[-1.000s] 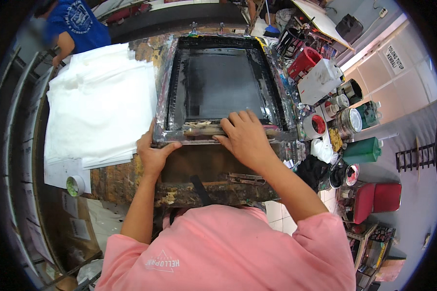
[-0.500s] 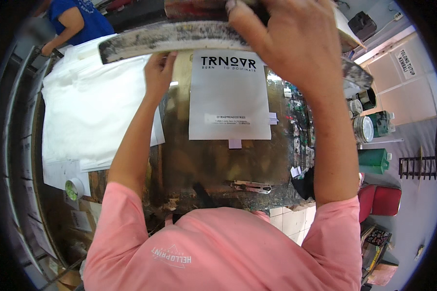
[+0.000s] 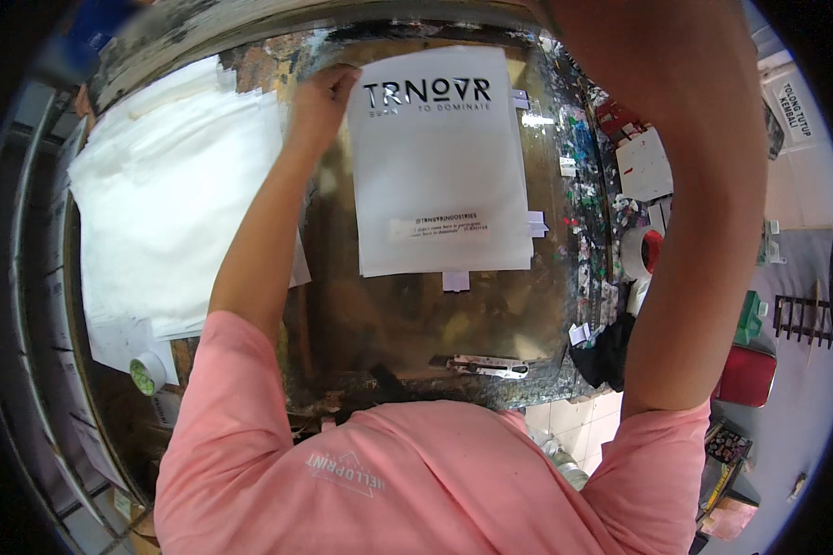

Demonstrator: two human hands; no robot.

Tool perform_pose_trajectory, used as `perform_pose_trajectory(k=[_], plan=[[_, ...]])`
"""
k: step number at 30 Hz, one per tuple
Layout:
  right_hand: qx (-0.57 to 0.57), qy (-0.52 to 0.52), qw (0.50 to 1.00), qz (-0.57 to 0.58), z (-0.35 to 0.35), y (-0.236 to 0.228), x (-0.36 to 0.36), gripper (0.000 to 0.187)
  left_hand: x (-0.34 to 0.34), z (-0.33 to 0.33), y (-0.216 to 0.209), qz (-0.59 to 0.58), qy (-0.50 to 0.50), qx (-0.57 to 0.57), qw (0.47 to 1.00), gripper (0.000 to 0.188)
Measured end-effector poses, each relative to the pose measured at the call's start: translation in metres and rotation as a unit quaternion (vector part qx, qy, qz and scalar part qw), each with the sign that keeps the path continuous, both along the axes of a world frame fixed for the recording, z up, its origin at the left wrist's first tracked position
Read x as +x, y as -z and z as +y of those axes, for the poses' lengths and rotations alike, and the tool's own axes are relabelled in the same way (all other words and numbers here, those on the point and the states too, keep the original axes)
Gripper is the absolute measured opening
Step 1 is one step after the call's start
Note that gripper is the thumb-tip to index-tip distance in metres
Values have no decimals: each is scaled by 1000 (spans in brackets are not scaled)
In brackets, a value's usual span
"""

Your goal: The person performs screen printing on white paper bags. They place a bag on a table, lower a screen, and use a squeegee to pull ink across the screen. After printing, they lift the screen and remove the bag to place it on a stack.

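Note:
My left hand (image 3: 327, 104) pinches the upper left corner of a white printed sheet (image 3: 440, 176), its fingers closed on the edge. The sheet bears black lettering near the top and smaller lines lower down, and lies over the brown, glossy work board (image 3: 416, 324). Small pale tabs stick out by its right and bottom edges. My right forearm (image 3: 703, 213) reaches up at the right, and its hand is beyond the upper edge of the picture. A long grey frame bar (image 3: 278, 37) crosses the top, raised over the far side of the board.
A stack of white sheets (image 3: 167, 213) lies at the left, with a roll of green tape (image 3: 146, 373) by its near corner. A cutter knife (image 3: 488, 366) rests at the board's near edge. A black cloth (image 3: 606, 356) and a white box (image 3: 645, 165) are at the right.
The frame bar has risen and moved away, and my right hand has gone up out of view. My left hand has taken hold of the sheet's corner; the sheet has tilted slightly.

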State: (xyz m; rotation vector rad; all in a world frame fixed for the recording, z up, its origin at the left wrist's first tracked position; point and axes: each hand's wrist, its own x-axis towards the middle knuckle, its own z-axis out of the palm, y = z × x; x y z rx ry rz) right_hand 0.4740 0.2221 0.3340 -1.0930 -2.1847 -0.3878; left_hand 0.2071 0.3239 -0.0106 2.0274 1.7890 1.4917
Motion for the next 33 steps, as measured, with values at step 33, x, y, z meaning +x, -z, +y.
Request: perform_pose_trajectory(k=[33], plan=[[49,-45,998,-11,-27,17,12,44,80,-184,-12,329,205,-177,904,63]])
